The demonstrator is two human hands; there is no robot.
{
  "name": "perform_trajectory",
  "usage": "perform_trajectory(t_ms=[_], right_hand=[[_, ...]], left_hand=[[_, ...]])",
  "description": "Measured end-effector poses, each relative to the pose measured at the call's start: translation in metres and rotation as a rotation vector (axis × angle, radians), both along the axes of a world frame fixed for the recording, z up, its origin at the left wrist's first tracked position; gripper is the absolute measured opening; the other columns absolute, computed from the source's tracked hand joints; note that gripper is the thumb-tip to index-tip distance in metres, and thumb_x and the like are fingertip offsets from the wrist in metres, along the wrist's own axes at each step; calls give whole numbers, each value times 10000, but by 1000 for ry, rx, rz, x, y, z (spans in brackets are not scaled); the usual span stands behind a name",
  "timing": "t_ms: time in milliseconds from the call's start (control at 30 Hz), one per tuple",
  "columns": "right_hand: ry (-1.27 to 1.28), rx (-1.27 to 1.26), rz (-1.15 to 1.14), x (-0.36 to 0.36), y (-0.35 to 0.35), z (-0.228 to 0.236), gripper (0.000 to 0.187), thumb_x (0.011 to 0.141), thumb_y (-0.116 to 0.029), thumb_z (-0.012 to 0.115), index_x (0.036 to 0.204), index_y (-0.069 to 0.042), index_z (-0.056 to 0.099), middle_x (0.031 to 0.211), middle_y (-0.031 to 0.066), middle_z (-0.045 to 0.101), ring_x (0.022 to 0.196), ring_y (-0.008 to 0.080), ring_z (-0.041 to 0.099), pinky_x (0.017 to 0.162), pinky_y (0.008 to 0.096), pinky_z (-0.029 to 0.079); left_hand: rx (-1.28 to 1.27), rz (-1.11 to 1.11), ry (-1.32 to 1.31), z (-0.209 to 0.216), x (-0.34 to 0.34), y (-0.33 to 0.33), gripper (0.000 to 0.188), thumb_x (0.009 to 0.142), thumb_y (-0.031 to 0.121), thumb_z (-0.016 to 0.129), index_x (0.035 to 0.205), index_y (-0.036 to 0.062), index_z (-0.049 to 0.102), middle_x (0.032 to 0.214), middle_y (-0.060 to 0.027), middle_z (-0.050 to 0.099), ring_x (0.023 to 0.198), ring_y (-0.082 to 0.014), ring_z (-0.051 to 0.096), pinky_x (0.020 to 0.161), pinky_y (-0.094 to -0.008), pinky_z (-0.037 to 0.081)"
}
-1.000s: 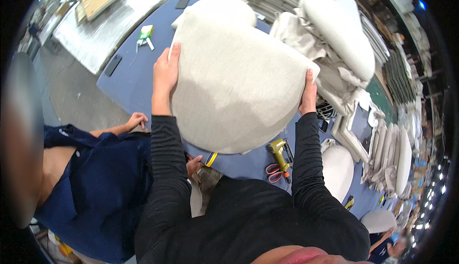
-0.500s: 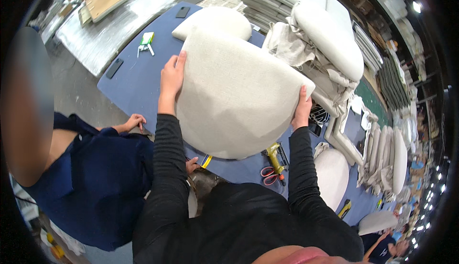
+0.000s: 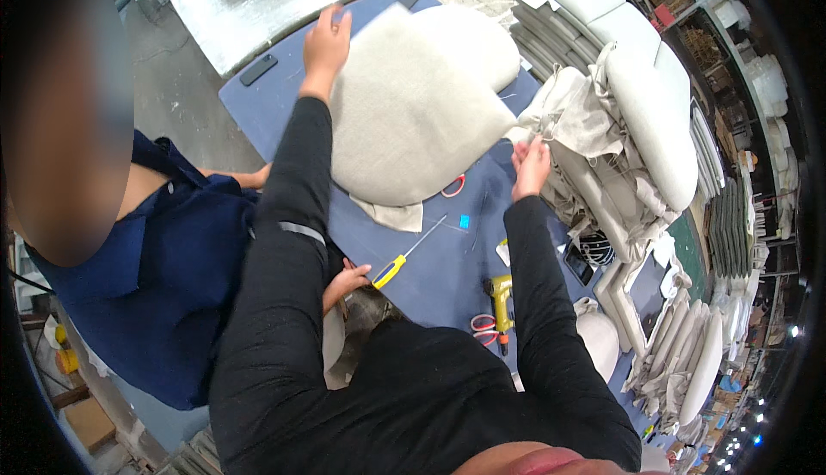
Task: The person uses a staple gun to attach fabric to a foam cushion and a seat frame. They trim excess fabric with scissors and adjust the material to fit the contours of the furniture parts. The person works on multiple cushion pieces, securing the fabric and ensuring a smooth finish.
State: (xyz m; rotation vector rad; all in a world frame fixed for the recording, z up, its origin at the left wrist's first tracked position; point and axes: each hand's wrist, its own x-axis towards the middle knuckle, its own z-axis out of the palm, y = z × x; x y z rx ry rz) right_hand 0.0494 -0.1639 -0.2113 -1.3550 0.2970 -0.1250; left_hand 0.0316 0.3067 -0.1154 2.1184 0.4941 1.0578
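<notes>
A beige upholstered seat pad (image 3: 404, 114) lies on the blue-covered table (image 3: 370, 247), partly over a second pale seat pad (image 3: 477, 45). My left hand (image 3: 327, 52) is raised beside its far left corner, fingers stretched out and holding nothing. Near its right corner is my right hand (image 3: 531, 168), fingers loosely apart and a small gap from the pad. A flap of beige cloth (image 3: 391, 216) and a red scissors handle (image 3: 453, 187) peek out along the pad's near edge. Closer to me lies a screwdriver (image 3: 391, 270) with a yellow and blue handle.
A yellow-green staple gun (image 3: 499, 294) and red-handled scissors (image 3: 485, 329) lie near the front. At left, a co-worker's hand (image 3: 348, 280) rests by the screwdriver handle. Beige covers and cushions (image 3: 654, 122) pile up at right. A phone (image 3: 259, 70) lies far left.
The seat pad has gone from between my hands, away from me, down onto the table. Both hands have let go. The screwdriver and cloth flap have come into sight.
</notes>
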Motion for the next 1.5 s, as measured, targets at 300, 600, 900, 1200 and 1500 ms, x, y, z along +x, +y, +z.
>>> perform_trajectory(t_ms=[300, 600, 900, 1200, 1500], right_hand=[[14, -1036, 294, -298, -169, -132, 319, 1090, -281, 694, 985, 15, 755, 722, 12, 670, 677, 93, 620, 634, 322, 498], [359, -740, 56, -443, -223, -122, 266, 1085, -233, 723, 1077, 24, 791, 725, -81, 594, 657, 18, 492, 580, 256, 383], [338, -817, 298, -459, -226, -138, 233, 1008, -274, 770, 1134, -80, 798, 719, 29, 687, 662, 127, 628, 659, 338, 523], [584, -423, 355, -542, -266, -159, 303, 1001, -290, 724, 1258, -135, 766, 872, 88, 796, 694, 167, 764, 656, 344, 627], [625, 201, -388, -778, -375, -262, 288, 1040, -234, 731, 1300, -117, 690, 938, 93, 756, 705, 184, 723, 629, 351, 615]], left_hand=[[-401, -304, 406, -196, -150, -241, 350, 1064, 356, 626, 1128, 44, 771, 990, -253, 770, 940, -421, 772, 815, -525, 576], [154, -854, 683, -263, -236, -348, 110, 933, 233, 755, 1022, 169, 766, 1088, -81, 732, 1118, -341, 673, 935, -508, 525], [37, -759, 492, -273, -242, -366, 128, 865, 136, 749, 992, 121, 764, 1008, -107, 737, 1024, -376, 697, 911, -498, 547], [366, -900, 538, -264, -276, -364, 402, 887, 93, 744, 1263, 2, 632, 1301, -218, 621, 1273, -441, 581, 1104, -490, 462], [405, -761, 668, -239, -336, -405, 423, 911, 112, 773, 1297, -39, 686, 1392, -264, 655, 1314, -448, 606, 1148, -507, 461]])
